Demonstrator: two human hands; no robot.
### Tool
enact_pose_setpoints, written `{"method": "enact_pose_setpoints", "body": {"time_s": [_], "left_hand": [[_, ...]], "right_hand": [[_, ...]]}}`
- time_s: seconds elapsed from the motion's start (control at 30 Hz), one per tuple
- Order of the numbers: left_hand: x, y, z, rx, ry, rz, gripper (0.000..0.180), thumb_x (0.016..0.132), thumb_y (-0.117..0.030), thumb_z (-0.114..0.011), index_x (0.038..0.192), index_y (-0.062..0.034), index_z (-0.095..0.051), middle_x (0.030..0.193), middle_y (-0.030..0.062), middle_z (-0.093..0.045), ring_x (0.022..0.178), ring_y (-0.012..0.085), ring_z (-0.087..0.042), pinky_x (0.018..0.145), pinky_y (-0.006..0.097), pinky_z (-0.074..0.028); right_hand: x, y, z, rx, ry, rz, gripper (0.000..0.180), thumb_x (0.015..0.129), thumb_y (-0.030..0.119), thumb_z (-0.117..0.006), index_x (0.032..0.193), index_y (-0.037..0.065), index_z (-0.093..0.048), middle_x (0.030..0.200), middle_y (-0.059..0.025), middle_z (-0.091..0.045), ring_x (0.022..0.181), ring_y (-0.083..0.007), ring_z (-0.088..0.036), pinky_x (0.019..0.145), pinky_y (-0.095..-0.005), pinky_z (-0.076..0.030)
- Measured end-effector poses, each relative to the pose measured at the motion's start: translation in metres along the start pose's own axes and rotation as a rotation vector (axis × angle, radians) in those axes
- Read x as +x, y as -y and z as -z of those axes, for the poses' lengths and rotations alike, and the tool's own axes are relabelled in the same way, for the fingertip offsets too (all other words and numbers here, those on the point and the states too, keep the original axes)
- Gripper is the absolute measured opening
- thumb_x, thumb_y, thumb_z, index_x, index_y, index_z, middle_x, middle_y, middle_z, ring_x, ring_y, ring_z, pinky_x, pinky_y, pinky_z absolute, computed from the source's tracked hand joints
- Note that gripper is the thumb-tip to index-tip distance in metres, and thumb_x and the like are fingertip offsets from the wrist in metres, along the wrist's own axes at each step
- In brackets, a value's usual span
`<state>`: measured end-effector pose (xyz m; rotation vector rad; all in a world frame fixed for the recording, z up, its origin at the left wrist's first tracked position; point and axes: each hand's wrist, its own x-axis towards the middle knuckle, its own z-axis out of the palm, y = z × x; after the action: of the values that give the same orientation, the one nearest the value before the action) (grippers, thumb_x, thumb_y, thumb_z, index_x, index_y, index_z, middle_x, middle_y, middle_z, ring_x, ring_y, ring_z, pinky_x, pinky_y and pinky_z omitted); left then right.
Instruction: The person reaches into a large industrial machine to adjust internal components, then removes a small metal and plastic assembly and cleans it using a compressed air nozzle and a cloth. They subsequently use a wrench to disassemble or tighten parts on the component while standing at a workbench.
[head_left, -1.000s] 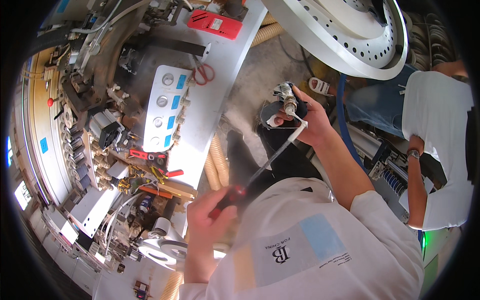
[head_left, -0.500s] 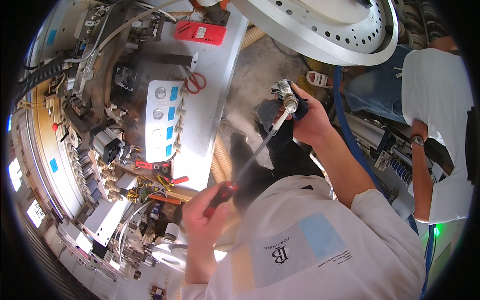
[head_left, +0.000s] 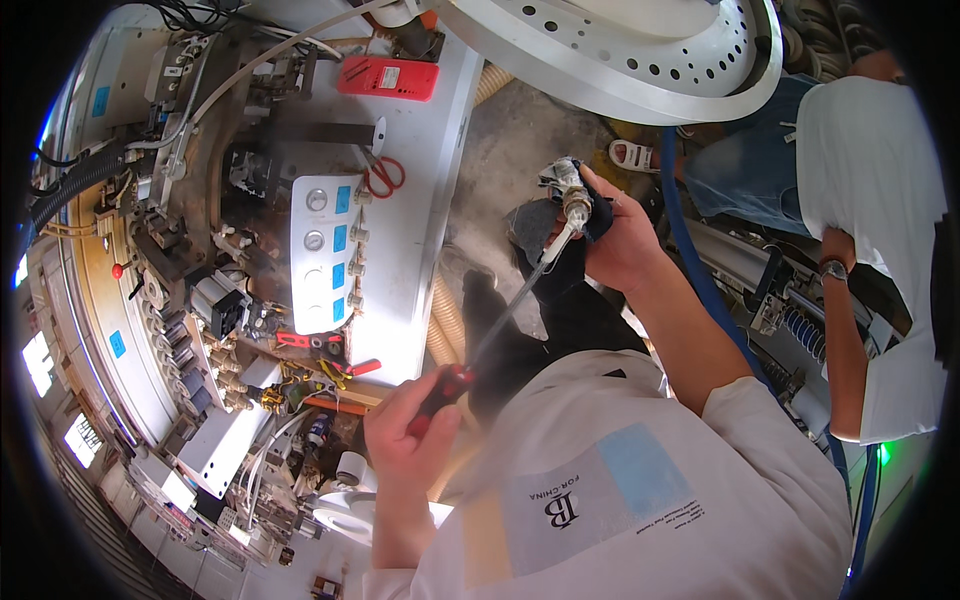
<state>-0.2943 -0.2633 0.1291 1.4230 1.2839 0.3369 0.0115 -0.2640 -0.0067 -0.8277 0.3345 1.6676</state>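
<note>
Clasping red-handled tool (head_left: 457, 378) in left (head_left: 402, 430), probably metal fitting (head_left: 577, 208) in right (head_left: 622, 240): hands beside pale workbench (head_left: 412, 250), above grey floor (head_left: 510, 145).

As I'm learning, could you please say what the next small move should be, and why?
Perhaps wipe the long-shafted tool lightly against the metal fitting: white material coats the tool's far end, right by the fitting, while the left grip holds the tool and the right grip the fitting.

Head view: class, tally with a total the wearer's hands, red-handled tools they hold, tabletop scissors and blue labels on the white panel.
Left hand and right hand: 2
Red-handled tool: 1
Scissors: 1
Blue panel labels: 4
Total: 8
</note>
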Motion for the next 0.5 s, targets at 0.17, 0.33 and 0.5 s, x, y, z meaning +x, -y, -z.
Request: {"method": "enact_pose_setpoints", "body": {"time_s": [0.17,0.33,0.5], "left_hand": [[-0.005,-0.001,-0.001,0.008,-0.021,0.012,0.043,0.085,-0.019,-0.076,0.117,0.008,-0.067,0.091,0.0085,-0.072,0.078,0.0123,-0.062,0.073,0.025,-0.049],[-0.004,0.0,-0.002,0.009,-0.033,-0.086,0.041,0.078,-0.001,-0.072,0.119,0.0032,-0.07,0.091,0.0073,-0.073,0.072,0.0091,-0.063,0.065,0.021,-0.049],[-0.007,-0.001,-0.004,-0.037,-0.032,-0.028,0.04,0.081,-0.007,-0.074,0.119,0.0053,-0.069,0.091,0.0072,-0.072,0.073,0.0088,-0.061,0.067,0.022,-0.048]], "right_hand": [[-0.006,0.004,-0.007,0.02,0.077,0.016,0.027,0.105,0.032,-0.052,0.107,0.007,-0.063,0.086,-0.0036,-0.062,0.073,-0.0174,-0.054,0.075,-0.0388,-0.048],[-0.009,0.005,-0.013,0.038,0.051,0.023,0.028,0.105,0.032,-0.052,0.106,0.006,-0.063,0.085,-0.0042,-0.061,0.073,-0.0176,-0.054,0.074,-0.038,-0.048],[-0.006,0.003,-0.004,0.016,0.061,-0.01,0.031,0.104,0.032,-0.05,0.116,0.006,-0.062,0.09,-0.0068,-0.066,0.071,-0.0174,-0.057,0.072,-0.0361,-0.05]]}}
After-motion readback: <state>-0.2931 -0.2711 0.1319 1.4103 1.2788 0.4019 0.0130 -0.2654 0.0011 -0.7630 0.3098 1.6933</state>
